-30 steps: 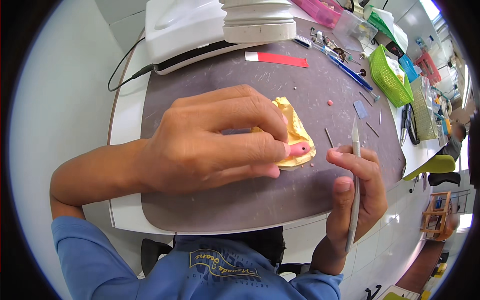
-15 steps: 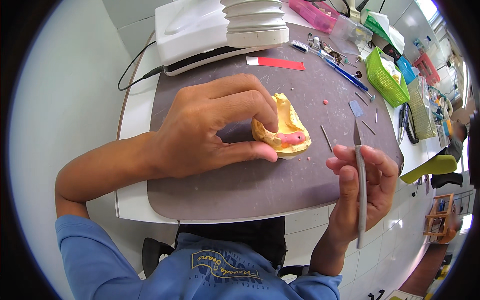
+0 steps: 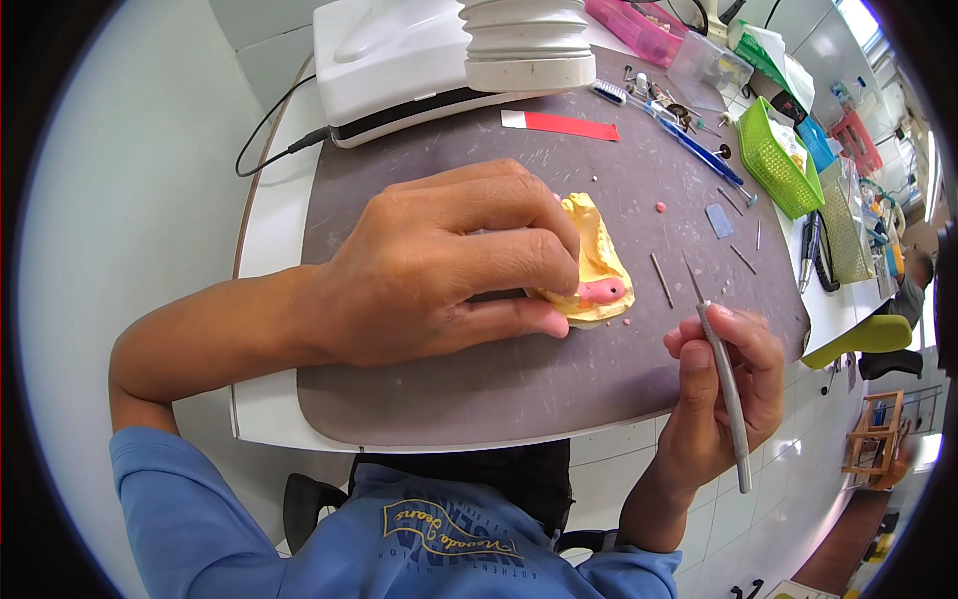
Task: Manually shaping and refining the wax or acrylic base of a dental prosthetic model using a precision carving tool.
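A yellow plaster dental model (image 3: 600, 250) rests on the dark mat, with a pink piece (image 3: 603, 292) that has a small dark hole seated on its near side. My left hand (image 3: 459, 260) grips the model from the left, thumb at its near edge and fingers over its left part, which they hide. In my right hand (image 3: 733, 384), held over the mat's near right edge, is a slim metal carving knife (image 3: 726, 379). Its thin blade points up and slightly left, apart from the model.
Around the model lie a metal rod (image 3: 663, 281), a pink ball (image 3: 661, 208) and a small blue sheet (image 3: 718, 221). A red strip (image 3: 569, 125) lies farther back. A white machine (image 3: 399, 75) and a ribbed hose (image 3: 529, 50) stand behind, a green basket (image 3: 781, 160) at right.
My left hand has shifted a little right and its fingers now cover more of the model. The knife in my right hand has turned, its blade tilting leftward.
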A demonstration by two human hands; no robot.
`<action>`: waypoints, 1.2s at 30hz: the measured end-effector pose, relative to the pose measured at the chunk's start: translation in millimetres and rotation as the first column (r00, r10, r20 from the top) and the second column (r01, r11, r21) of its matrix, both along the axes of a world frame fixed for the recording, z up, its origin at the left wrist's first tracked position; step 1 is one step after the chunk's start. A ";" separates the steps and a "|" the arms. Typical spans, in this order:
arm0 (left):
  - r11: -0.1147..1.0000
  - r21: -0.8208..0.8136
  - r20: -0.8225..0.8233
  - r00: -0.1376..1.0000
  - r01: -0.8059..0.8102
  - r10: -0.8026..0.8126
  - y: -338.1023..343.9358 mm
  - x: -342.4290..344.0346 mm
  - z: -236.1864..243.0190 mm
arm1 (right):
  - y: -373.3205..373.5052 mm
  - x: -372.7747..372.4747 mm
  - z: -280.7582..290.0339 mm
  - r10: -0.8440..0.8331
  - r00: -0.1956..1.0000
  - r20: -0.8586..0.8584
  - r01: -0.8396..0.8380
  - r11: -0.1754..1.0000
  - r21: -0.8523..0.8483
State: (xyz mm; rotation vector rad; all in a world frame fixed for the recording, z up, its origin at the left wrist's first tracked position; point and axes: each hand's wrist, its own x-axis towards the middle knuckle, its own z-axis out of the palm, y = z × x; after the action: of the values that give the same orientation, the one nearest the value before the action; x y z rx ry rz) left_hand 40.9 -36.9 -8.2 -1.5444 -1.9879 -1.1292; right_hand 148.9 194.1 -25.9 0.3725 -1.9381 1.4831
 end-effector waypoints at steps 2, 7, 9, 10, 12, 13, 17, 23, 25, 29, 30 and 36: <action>1.000 -0.019 -0.023 1.000 0.011 -0.011 2.0 0.3 1.4 | 1.2 1.4 0.3 0.002 1.000 -0.006 -0.002 1.000 -0.004; 1.000 -0.009 0.001 1.000 -0.003 0.003 1.9 0.4 1.0 | 1.7 0.2 -0.3 0.012 1.000 -0.017 -0.012 1.000 0.000; 1.000 -0.011 -0.021 1.000 0.008 -0.008 1.8 -0.2 2.2 | 2.3 -0.5 0.3 0.004 1.000 -0.025 -0.003 0.999 0.038; 1.000 -0.019 -0.031 0.999 0.015 -0.016 1.3 -0.3 2.6 | 2.6 -0.3 -0.2 0.004 1.000 -0.026 -0.003 0.999 0.037; 0.999 -0.028 -0.042 0.999 0.022 -0.023 1.5 -0.2 2.6 | 3.5 0.4 -0.8 0.024 1.000 -0.016 -0.023 0.999 0.041; 1.000 -0.021 -0.027 1.000 0.012 -0.013 2.2 0.3 2.0 | 3.0 0.3 0.5 0.022 1.000 -0.017 -0.021 0.999 0.041; 0.999 -0.028 -0.017 1.000 0.015 -0.016 3.3 0.0 2.9 | -5.9 -12.9 18.8 -0.024 0.999 -0.038 0.032 0.972 0.234; 0.999 -0.023 -0.037 0.999 0.029 -0.029 2.7 -0.4 2.8 | -8.9 -30.3 33.8 0.066 0.996 0.063 -0.089 0.867 0.490; 0.999 -0.020 -0.038 0.999 0.032 -0.032 3.8 -1.0 2.6 | -10.1 -32.2 33.5 0.067 0.994 0.085 -0.101 0.862 0.496; 0.999 -0.031 -0.020 1.000 0.022 -0.022 0.6 -1.6 0.9 | -11.9 -32.7 30.3 0.064 0.996 0.070 -0.092 0.839 0.537; 0.999 -0.030 -0.020 1.000 0.020 -0.020 -0.1 -0.6 1.6 | -12.8 -31.4 30.1 0.038 0.996 0.083 -0.076 0.853 0.516; 0.999 -0.046 -0.061 0.998 0.012 -0.015 5.4 -0.3 1.9 | 11.4 -18.3 15.5 -0.083 0.997 0.008 0.081 0.985 0.150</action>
State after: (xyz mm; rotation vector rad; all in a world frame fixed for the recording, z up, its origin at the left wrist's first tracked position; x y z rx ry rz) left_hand 40.6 -31.4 -6.3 -1.5979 -1.9781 -1.0355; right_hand 130.6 205.5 -10.4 0.3444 -2.0578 1.2958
